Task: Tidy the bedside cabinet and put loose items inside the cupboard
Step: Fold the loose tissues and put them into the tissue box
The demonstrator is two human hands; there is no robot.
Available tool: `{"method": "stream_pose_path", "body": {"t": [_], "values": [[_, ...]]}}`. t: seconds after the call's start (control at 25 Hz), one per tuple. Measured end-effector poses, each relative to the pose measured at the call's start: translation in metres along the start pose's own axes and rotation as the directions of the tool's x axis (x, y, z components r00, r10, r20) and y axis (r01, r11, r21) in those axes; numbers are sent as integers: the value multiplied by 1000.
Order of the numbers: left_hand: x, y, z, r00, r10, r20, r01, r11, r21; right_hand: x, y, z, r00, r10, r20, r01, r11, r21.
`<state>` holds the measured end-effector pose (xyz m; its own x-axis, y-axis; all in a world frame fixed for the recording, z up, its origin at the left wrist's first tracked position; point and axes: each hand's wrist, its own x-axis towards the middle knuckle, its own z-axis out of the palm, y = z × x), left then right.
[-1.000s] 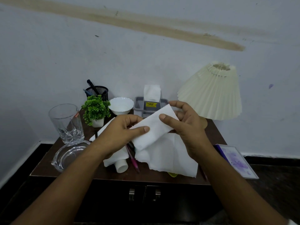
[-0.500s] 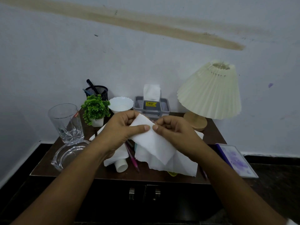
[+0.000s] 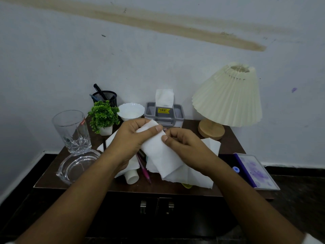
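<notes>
Glass [image 3: 72,131] left — lamp [image 3: 226,95] right; tissue box [image 3: 164,116] between

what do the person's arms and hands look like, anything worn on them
The left arm and right arm are bare almost to the bottom of the frame. The left hand and right hand have no gloves or visible rings, and neither wrist shows a watch or band. The nails look short and unpainted. A scrap of white sleeve shows at the bottom right corner.

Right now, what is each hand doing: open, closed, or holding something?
Left hand: closed, thumb and fingers pinching the top of the folded tissue.
Right hand: closed, pinching the folded tissue's right edge.
</notes>
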<state>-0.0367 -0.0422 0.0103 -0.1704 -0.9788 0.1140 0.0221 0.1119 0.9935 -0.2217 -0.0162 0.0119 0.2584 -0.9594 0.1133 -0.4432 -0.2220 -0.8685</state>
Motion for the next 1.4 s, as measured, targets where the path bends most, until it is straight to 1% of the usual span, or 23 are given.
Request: {"method": "stream_pose_path", "body": {"t": [0.12,0.24,0.36,0.44,0.56,0.6,0.68,0.72,0.76,0.8,0.84,0.88,0.92,0.96,1.04,1.16,1.28,1.4], "values": [[4,3,-10,993,-22,-114,15,998,-65,-1,2,-2,999,28,20,-27,999,-34],[7,4,-19,975,-38,-221,19,996,-86,-1,6,-6,996,65,66,-64,998,-15],[8,3,-22,967,-52,-250,25,993,-112,0,8,-12,996,74,40,-74,997,0],[7,1,-18,972,-49,-230,24,994,-110,-1,7,-12,999,53,11,-53,998,39],[3,0,-6,991,-30,-131,20,997,-78,0,7,-7,1000,22,-8,-21,998,65],[3,-1,-5,993,-27,-111,19,997,-71,1,8,-6,999,11,-36,-10,999,48],[4,-1,-9,993,1,-117,-7,999,-47,2,9,-9,990,1,-138,4,999,37],[5,-1,-13,991,40,-128,-40,999,6,2,10,-11,981,-4,-192,14,999,49],[5,-3,-18,986,110,-126,-95,988,119,2,10,-13,972,-13,-235,28,998,60],[5,-5,-20,976,197,-89,-166,948,271,2,9,-14,966,-23,-258,40,997,62],[3,-5,-20,964,266,-10,-238,881,408,2,9,-14,966,-35,-256,49,998,46],[0,-4,-16,950,300,86,-302,815,495,3,9,-13,971,-54,-234,59,998,15],[-1,-3,-13,939,299,171,-344,777,528,3,8,-11,976,-76,-204,74,997,-22],[-2,-3,-10,931,283,229,-363,766,531,3,7,-9,978,-95,-184,87,995,-53],[-2,-3,-11,927,265,266,-370,759,536,3,7,-9,977,-103,-185,89,993,-81],[2,-2,-23,947,218,235,-314,780,541,1,6,-17,972,-60,-226,59,998,-14],[5,0,-34,961,164,221,-256,827,500,-2,4,-22,967,15,-254,18,992,126],[7,1,-43,980,114,164,-174,888,425,-3,3,-24,950,64,-305,-11,985,172]]}}
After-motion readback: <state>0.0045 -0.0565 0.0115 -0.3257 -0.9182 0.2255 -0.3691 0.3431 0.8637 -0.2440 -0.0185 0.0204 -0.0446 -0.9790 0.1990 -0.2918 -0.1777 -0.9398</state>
